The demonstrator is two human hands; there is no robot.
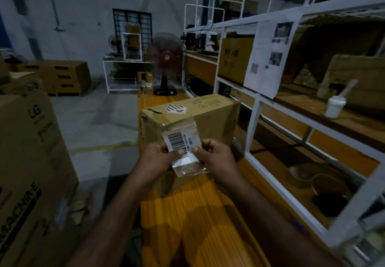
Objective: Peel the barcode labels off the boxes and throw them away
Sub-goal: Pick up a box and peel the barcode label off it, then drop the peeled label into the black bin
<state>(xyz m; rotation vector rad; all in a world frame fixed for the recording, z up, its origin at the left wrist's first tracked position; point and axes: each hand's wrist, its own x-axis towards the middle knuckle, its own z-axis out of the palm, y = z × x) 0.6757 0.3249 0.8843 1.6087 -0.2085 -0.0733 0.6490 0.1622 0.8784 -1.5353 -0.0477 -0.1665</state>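
A brown cardboard box [210,110] with a torn top edge and a striped diamond sticker sits on the orange bench [200,221] in front of me. I hold a white barcode label [180,141] stuck on a strip of clear tape, lifted in front of the box's near face. My left hand [158,156] pinches its left edge with the thumb on the barcode. My right hand [214,154] pinches the right edge. The tape's upper end reaches up to the box's top edge; whether it still sticks there I cannot tell.
A large LG carton [31,162] stands close at my left. White metal shelving [256,108] with boxes, posted paper sheets and a white bottle [335,106] runs along the right. A standing fan [165,62] is behind the bench. More cartons [62,77] are stacked at far left.
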